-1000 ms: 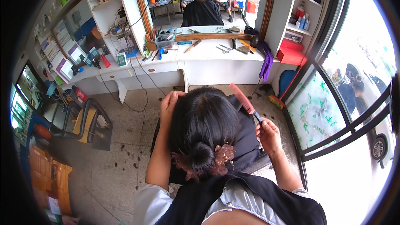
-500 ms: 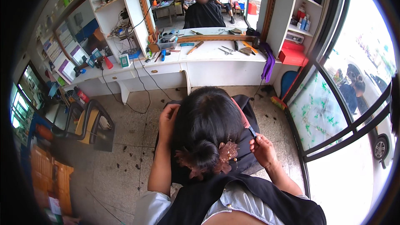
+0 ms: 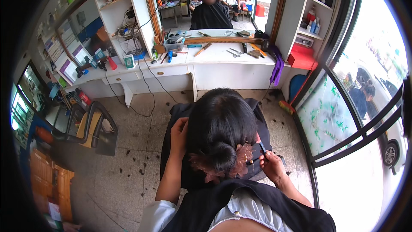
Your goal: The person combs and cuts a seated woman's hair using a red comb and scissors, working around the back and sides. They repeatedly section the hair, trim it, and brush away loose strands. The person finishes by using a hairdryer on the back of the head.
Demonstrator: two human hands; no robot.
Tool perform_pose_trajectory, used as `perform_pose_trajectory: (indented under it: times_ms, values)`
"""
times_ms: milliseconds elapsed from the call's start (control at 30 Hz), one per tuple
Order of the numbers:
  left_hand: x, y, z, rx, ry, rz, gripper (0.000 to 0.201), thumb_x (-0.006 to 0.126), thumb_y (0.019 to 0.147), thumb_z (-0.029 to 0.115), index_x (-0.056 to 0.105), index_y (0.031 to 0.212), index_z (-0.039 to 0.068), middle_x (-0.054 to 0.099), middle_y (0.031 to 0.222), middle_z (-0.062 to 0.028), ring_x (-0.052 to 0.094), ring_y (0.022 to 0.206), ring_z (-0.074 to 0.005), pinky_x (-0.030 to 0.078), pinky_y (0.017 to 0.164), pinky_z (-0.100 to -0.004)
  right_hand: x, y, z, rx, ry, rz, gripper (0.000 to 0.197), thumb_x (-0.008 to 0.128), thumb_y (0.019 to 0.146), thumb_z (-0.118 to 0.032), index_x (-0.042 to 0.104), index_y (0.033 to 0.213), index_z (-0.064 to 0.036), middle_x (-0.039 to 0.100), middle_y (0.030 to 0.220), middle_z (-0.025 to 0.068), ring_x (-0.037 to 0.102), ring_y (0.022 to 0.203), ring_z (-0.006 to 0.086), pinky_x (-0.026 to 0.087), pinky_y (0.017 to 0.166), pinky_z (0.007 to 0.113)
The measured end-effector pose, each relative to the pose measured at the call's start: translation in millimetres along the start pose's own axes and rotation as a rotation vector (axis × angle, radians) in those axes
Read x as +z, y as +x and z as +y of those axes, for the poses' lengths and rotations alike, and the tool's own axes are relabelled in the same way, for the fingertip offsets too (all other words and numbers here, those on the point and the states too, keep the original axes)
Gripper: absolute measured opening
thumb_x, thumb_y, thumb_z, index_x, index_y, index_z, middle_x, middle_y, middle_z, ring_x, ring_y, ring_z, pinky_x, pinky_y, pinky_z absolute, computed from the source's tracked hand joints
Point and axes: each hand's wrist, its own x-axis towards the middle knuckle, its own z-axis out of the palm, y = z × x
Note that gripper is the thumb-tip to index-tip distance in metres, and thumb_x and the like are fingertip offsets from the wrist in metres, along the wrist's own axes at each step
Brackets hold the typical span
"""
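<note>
Between my arms is the dark-haired head (image 3: 223, 120) of a seated person, with a low bun (image 3: 223, 154) circled by a sheer brownish-pink hair scrunchie (image 3: 243, 160). A black cape (image 3: 175, 163) covers this person. My left hand (image 3: 178, 132) rests against the left side of the head, its fingertips hidden by hair. My right hand (image 3: 273, 165), beside the head's right side, is closed on the dark bluish end of a slim tool (image 3: 262, 147). A bit of pink shows past that end, near the hair; the rest is hidden.
Ahead stands a white counter (image 3: 206, 68) under a mirror, with scissors (image 3: 234, 53), brushes and a blue clipper (image 3: 170, 56). A purple cloth (image 3: 278, 66) hangs off its right end. An armchair (image 3: 92, 124) stands left, a glass door (image 3: 328, 107) right. Cut hair dots the floor (image 3: 133, 146).
The head has shifted slightly right. My right hand is lower, and much less of the tool's pink part shows. My left hand has moved a little right and down with the head.
</note>
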Motion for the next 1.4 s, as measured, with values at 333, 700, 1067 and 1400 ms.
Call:
perform_pose_trajectory:
  times_ms: [333,700,1067,1400]
  values:
    - [11,11,15,0.139,-0.183,0.056,0.021,0.053,0.092,0.016,0.058,0.105,0.000,0.061,0.092,-0.0030,0.055,0.085,-0.0083,0.043,0.078,-0.0222,35,7,-6,-0.119,-0.098,-0.030,0.020,0.049,0.093,-0.018,0.056,0.105,-0.0034,0.063,0.082,0.0069,0.057,0.068,0.0150,0.044,0.065,0.026]
    - [-85,-51,-85,-0.201,0.000,0.281,0.022,0.056,0.091,0.021,0.058,0.079,0.003,0.054,0.072,-0.0007,0.049,0.068,-0.0092,0.040,0.065,-0.0237,-33,-18,-3,-0.115,0.123,0.226,0.018,0.049,0.092,-0.021,0.056,0.103,-0.0076,0.063,0.087,0.0028,0.058,0.073,0.0136,0.044,0.066,0.026]
    - [-24,-121,70,0.257,0.118,1.115,0.034,0.043,0.094,0.033,0.054,0.076,0.007,0.032,0.057,0.0047,0.033,0.048,-0.0078,0.025,0.044,-0.0221,-31,20,-49,0.065,0.056,-0.136,0.016,0.050,0.093,-0.019,0.057,0.103,-0.0079,0.065,0.094,0.0041,0.062,0.079,0.0121,0.045,0.067,0.026]
    - [300,-99,75,0.966,-0.075,0.619,0.025,0.041,0.094,0.013,0.044,0.102,-0.011,0.050,0.075,-0.0163,0.053,0.070,-0.0292,0.043,0.079,-0.0501,-232,-11,-185,-0.092,0.155,0.030,0.009,0.049,0.094,-0.018,0.052,0.095,-0.0102,0.065,0.093,0.0050,0.061,0.079,0.0122,0.044,0.065,0.025]
